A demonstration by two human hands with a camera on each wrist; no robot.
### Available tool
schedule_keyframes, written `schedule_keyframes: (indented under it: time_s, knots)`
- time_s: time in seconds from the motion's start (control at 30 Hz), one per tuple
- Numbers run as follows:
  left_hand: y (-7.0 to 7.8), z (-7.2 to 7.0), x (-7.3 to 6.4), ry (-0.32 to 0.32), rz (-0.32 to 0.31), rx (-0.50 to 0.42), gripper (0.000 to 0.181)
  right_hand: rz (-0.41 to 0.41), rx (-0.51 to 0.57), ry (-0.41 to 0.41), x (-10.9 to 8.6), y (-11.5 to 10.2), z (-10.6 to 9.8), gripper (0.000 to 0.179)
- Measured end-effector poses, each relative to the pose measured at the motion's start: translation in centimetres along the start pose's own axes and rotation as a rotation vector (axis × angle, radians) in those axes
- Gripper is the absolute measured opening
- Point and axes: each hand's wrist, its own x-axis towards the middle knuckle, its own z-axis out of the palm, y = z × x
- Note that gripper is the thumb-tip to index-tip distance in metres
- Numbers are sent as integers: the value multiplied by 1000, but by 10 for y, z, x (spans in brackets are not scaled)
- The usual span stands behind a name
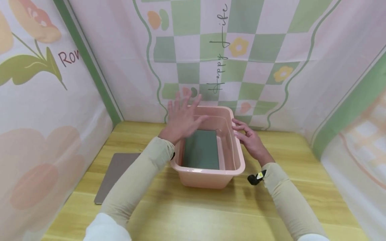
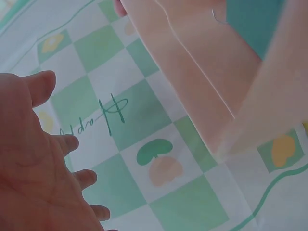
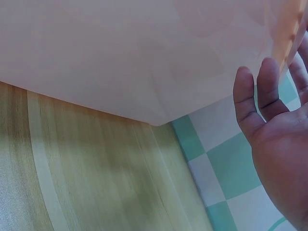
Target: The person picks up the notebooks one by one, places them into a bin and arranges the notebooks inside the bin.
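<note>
A pink plastic basin [image 1: 205,179] stands on the wooden table, close to the back curtain. Inside it lies a flat dark green rectangular panel [image 1: 201,149], whose kind I cannot tell. My left hand [image 1: 183,122] is held over the basin's far left side, fingers spread and thumb out; in the left wrist view the same hand [image 2: 33,149] appears apart from the basin wall [image 2: 202,62]. On the right, my right hand [image 1: 250,140] touches the basin's rim with relaxed fingers. The right wrist view shows this hand [image 3: 276,130] beside the outer wall [image 3: 120,53].
A thin grey flat slab [image 1: 116,174] lies on the table [image 1: 193,214] left of the basin, partly hidden by my left forearm. A checked, flowered curtain [image 1: 208,50] hangs right behind the basin, and printed cloth walls [image 1: 54,110] close in both sides.
</note>
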Motion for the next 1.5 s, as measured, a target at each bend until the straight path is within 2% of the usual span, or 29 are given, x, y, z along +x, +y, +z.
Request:
schedule_keyframes:
  time_s: [0.17, 0.4, 0.8, 1.1, 1.27, 1.5]
  knots:
    - [-7, -4, -3, 20, -11, -14, 77, -10, 20, 3, 0, -1, 0, 25]
    - [-18, -3, -8, 0, -27, -23, 75, -24, 75, 1, -1, 1, 1, 22]
    - [-39, -4, -20, 30, -52, -112, 76, -28, 82, 7, 0, 2, 3, 22]
    - [-51, -3, -26, 30, -80, -104, 81, -46, 124, 10, 0, 3, 5, 19]
    - [-62, 0, -32, 46, -112, -99, 81, -38, 118, 22, -1, 2, 5, 17]
    - [-78, 2, -45, 46, -158, -157, 76, -45, 123, 15, -2, 2, 5, 16]
